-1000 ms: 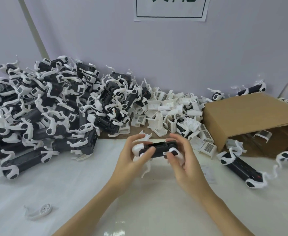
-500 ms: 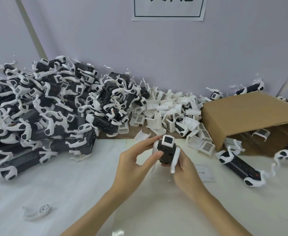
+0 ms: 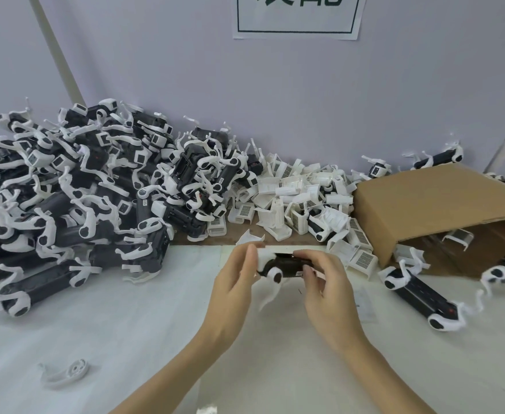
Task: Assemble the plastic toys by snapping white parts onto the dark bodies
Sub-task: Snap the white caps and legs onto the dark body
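Both hands hold one dark toy body (image 3: pixel 287 265) with white legs, lying crosswise above the white table cover (image 3: pixel 125 330). My left hand (image 3: pixel 233 282) grips its left end, fingers curled over the white cap. My right hand (image 3: pixel 326 282) grips the right end, which its fingers hide. A white leg hangs below the body between the hands. A heap of loose white parts (image 3: pixel 293 195) lies just behind, against the wall.
A big pile of dark bodies with white legs (image 3: pixel 74 189) fills the left. A tipped cardboard box (image 3: pixel 436 204) lies at the right, with a toy (image 3: pixel 418 297) in front of it. A single white leg piece (image 3: pixel 65 373) rests at the near left.
The toy body stood on end between my hands half a second ago; it now lies crosswise again, gripped at both ends. The hands stayed in about the same place.
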`<action>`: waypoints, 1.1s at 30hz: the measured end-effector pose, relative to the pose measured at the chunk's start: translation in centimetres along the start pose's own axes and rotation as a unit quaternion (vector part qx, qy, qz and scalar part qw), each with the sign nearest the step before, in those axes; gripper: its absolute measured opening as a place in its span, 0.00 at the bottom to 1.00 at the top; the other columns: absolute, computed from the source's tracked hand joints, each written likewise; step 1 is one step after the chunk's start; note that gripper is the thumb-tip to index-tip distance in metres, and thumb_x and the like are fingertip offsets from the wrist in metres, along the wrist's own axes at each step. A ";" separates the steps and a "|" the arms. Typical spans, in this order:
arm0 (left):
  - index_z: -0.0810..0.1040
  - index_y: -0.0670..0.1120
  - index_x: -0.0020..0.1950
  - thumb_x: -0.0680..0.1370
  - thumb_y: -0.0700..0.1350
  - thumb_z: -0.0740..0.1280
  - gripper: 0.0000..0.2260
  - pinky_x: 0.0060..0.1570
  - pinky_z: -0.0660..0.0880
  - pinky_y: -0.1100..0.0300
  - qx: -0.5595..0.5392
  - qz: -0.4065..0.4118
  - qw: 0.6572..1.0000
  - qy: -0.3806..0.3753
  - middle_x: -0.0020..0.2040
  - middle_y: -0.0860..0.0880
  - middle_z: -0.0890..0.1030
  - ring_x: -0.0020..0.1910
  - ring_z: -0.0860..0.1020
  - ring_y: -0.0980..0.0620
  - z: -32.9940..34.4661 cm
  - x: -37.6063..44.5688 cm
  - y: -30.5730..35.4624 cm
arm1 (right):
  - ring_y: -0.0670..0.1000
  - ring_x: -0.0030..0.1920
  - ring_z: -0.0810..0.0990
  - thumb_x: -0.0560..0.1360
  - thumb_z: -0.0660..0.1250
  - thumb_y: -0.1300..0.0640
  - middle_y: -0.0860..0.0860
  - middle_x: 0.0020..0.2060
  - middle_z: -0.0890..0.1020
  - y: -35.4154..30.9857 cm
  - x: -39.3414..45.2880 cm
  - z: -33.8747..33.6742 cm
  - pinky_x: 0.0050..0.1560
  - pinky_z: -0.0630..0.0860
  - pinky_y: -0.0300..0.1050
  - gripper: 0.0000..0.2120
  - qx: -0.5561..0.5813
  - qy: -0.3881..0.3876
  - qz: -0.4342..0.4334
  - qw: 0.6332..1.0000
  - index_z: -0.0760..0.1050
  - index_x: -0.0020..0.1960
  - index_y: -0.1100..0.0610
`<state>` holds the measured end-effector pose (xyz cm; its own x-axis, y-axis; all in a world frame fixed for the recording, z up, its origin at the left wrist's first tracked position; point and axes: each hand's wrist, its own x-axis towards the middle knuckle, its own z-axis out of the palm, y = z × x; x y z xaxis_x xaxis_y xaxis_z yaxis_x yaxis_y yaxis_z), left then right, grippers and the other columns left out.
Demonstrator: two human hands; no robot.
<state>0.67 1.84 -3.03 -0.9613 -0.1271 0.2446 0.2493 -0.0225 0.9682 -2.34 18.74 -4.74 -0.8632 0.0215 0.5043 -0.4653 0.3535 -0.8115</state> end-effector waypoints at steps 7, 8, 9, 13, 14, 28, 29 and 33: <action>0.77 0.53 0.62 0.78 0.52 0.77 0.15 0.32 0.71 0.69 -0.003 -0.053 0.997 0.064 0.42 0.53 0.87 0.30 0.77 0.59 -2.2 1.7 -1.1 | 0.48 0.59 0.81 0.78 0.69 0.68 0.49 0.55 0.78 -1.8 -0.5 1.1 0.54 0.81 0.41 0.14 0.021 -0.044 -0.033 0.998 0.81 0.56 0.51; 0.77 0.53 0.63 0.79 0.51 0.76 0.15 0.31 0.70 0.68 -0.003 -0.050 0.998 0.039 0.47 0.53 0.88 0.30 0.75 0.58 -2.9 2.0 -1.1 | 0.48 0.58 0.82 0.78 0.69 0.68 0.49 0.55 0.78 -2.0 -0.4 1.3 0.52 0.83 0.42 0.14 0.030 -0.049 -0.026 0.998 0.81 0.56 0.51; 0.77 0.53 0.64 0.79 0.51 0.76 0.15 0.30 0.70 0.66 -0.003 -0.045 0.999 0.016 0.52 0.52 0.88 0.30 0.74 0.55 -3.7 2.3 -1.1 | 0.47 0.57 0.82 0.78 0.69 0.68 0.49 0.55 0.78 -2.2 -0.2 1.4 0.50 0.83 0.42 0.14 0.039 -0.056 -0.020 0.997 0.80 0.56 0.50; 0.80 0.51 0.59 0.74 0.59 0.78 0.19 0.27 0.64 0.64 -0.028 -0.059 0.998 0.002 0.54 0.41 0.87 0.30 0.67 0.48 -5.0 3.0 -1.6 | 0.43 0.47 0.84 0.82 0.66 0.64 0.50 0.46 0.82 -2.0 2.0 2.1 0.40 0.81 0.38 0.12 0.056 -0.055 0.018 0.997 0.78 0.59 0.48; 0.80 0.50 0.57 0.73 0.60 0.78 0.20 0.27 0.63 0.64 -0.034 -0.061 0.998 0.008 0.55 0.42 0.87 0.29 0.67 0.47 -5.0 3.1 -1.7 | 0.45 0.44 0.84 0.83 0.63 0.64 0.50 0.42 0.83 -1.4 3.1 2.2 0.43 0.80 0.39 0.13 0.045 -0.047 0.022 0.998 0.76 0.62 0.49; 0.80 0.47 0.47 0.83 0.62 0.66 0.18 0.24 0.64 0.63 -0.011 -0.082 0.995 0.055 0.44 0.41 0.80 0.29 0.72 0.53 -4.7 3.4 -1.8 | 0.59 0.73 0.69 0.81 0.68 0.58 0.54 0.73 0.70 3.6 10.1 3.8 0.69 0.67 0.49 0.08 -0.300 -0.288 -0.109 0.903 0.81 0.59 0.54; 0.80 0.47 0.47 0.84 0.60 0.67 0.16 0.24 0.64 0.64 -0.006 -0.084 0.995 0.053 0.44 0.44 0.80 0.30 0.73 0.53 -4.7 3.4 -1.9 | 0.56 0.72 0.71 0.82 0.68 0.55 0.52 0.71 0.72 3.6 9.7 3.6 0.68 0.67 0.45 0.04 -0.278 -0.263 -0.095 0.919 0.79 0.56 0.51; 0.80 0.50 0.47 0.84 0.54 0.68 0.10 0.27 0.64 0.62 0.011 -0.098 0.994 0.051 0.44 0.50 0.79 0.38 0.75 0.51 -4.7 3.5 -2.3 | 0.51 0.54 0.82 0.85 0.62 0.49 0.45 0.51 0.81 2.8 7.6 1.7 0.53 0.81 0.53 0.03 -0.128 -0.166 -0.066 0.976 0.71 0.52 0.43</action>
<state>-2.69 -3.18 -4.69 -0.9738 -0.2229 0.0457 0.0550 -0.0354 0.9979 -10.57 18.36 -3.68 -0.8348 -0.3285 0.4418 -0.5490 0.5551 -0.6248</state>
